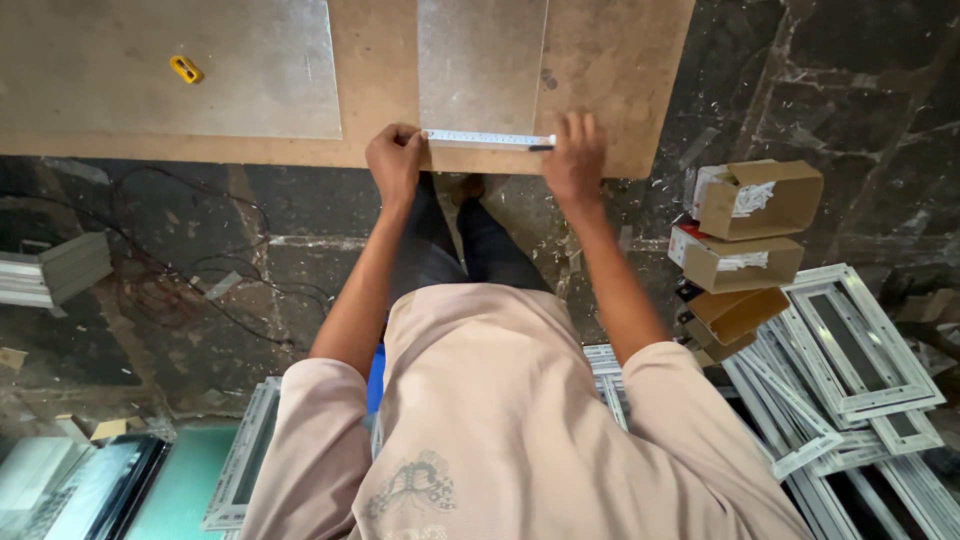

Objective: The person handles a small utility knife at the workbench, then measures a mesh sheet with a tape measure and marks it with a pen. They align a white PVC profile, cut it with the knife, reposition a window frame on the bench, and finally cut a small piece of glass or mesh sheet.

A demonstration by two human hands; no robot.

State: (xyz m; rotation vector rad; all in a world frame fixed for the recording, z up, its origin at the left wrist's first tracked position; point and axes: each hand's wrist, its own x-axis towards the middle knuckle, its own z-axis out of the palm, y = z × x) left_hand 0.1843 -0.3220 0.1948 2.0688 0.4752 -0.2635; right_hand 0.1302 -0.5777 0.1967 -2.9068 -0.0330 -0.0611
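Note:
I look straight down over my own body at a brown worktable (380, 80). A narrow frosted glass sheet (482, 60) lies on it near the front edge. A white ruler (487, 139) lies across the near end of that sheet. My left hand (395, 160) pinches the ruler's left end at the table edge. My right hand (575, 158) presses down on the ruler's right end, where a dark tip sticks out by the fingers.
A larger frosted sheet (170, 65) with a small yellow object (186, 69) lies on the table's left part. Cardboard boxes (755, 200) and stacked white window frames (850, 370) fill the floor at right. Cables (170, 280) and more frames (55, 268) lie at left.

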